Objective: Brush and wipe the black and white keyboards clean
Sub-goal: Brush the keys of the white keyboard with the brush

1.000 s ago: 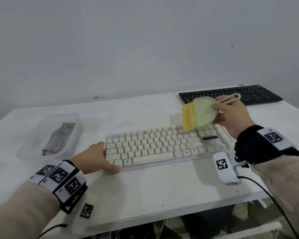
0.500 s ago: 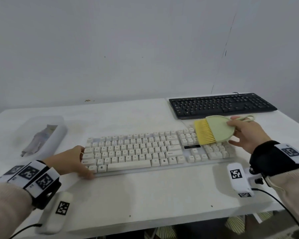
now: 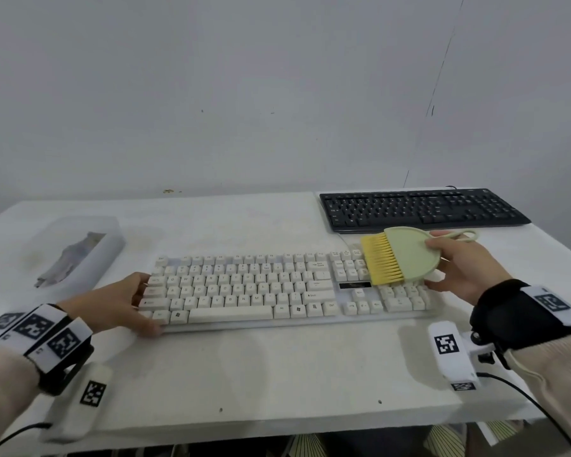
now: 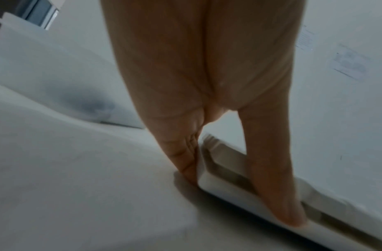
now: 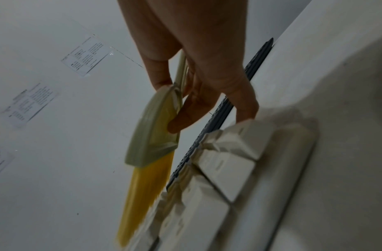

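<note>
The white keyboard (image 3: pixel 277 288) lies across the middle of the table. The black keyboard (image 3: pixel 422 209) sits behind it at the back right. My right hand (image 3: pixel 449 262) grips a pale green brush (image 3: pixel 409 255) by its body, thumb on top. The yellow bristles (image 3: pixel 381 262) point left and down over the keys at the white keyboard's right end. In the right wrist view the brush (image 5: pixel 155 132) hangs just above the white keys (image 5: pixel 218 169). My left hand (image 3: pixel 136 305) presses against the keyboard's left end, fingers straight along the side (image 4: pixel 185 161) and thumb along the front edge.
A translucent plastic box (image 3: pixel 109 245) with a grey cloth (image 3: pixel 70 258) in it stands at the left of the white table (image 3: pixel 277 374). A plain wall rises right behind the table. Wrist camera units and cables hang near the front edge.
My right hand has brought the brush down from above the keyboard to its right end. The left hand has stayed at the left end.
</note>
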### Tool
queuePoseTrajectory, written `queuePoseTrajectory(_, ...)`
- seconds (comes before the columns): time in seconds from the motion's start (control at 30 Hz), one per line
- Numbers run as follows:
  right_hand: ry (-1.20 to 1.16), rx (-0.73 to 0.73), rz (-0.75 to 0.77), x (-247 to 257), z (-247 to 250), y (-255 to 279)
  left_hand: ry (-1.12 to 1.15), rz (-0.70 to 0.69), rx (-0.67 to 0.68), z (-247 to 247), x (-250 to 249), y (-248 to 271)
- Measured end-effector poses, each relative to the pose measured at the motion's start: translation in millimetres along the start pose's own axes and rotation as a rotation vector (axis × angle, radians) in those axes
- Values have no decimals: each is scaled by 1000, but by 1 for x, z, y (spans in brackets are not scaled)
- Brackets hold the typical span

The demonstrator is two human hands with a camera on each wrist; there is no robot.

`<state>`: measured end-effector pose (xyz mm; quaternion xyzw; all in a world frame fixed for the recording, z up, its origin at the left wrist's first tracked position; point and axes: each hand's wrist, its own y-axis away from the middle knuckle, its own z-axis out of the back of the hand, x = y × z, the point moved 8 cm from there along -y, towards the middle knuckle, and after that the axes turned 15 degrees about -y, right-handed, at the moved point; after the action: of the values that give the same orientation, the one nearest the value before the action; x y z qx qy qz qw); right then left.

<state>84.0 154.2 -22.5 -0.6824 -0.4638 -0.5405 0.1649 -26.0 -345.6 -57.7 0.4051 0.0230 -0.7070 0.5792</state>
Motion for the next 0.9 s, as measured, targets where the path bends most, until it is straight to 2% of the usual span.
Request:
queuePoseTrajectory(0.23,-39,26,0,1,2,-2,-89,13,-18,-1,-6,5)
queuePoseTrajectory(0.33,-47,53,8,3,-1,-1,-115,24,-114,3,-7,5)
queuePoseTrajectory(0.6,-59,56,0,0,2,0,-135,-49,-163,2,-9,7)
queuePoseTrajectory(0.9,-77,84,14,-4,-5,-1,-128,-144,-154,12,3,7)
